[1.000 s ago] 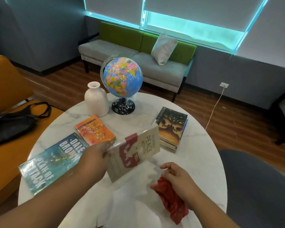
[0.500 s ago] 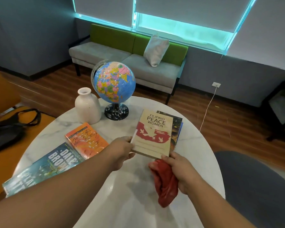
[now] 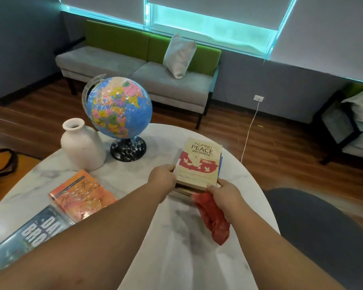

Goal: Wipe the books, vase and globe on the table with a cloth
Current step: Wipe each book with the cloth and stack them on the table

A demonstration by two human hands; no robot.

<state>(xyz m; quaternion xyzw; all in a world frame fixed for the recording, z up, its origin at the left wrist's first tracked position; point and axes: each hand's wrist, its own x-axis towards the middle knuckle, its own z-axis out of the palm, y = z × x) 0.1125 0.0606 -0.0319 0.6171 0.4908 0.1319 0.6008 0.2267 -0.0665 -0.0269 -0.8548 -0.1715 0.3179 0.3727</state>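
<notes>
Marble bench (image 3: 176, 258): your right hand (image 3: 224, 193), red cloth (image 3: 213, 220) bunched in its curled fingers, pinches the near corner of the cream book (image 3: 199, 162), your left hand (image 3: 161, 178) grips its left edge, long axis pointing away from you on the stack (image 3: 181, 191); vase (image 3: 83, 147) and globe (image 3: 118, 107) stand beyond, nearer the left hand.

And the cream book (image 3: 198, 162) is down! A second ago it was tilted up in the left hand (image 3: 161, 177) over the middle of the bench (image 3: 176, 258); now it lies flat, cover up, on top of the stack (image 3: 181, 192) at the right. The left hand has travelled with it and grips its left edge. The right hand (image 3: 224, 192) has come forward too, thumb at the book's near corner, with the red cloth (image 3: 213, 219) carried along and dangling beneath it.
</notes>
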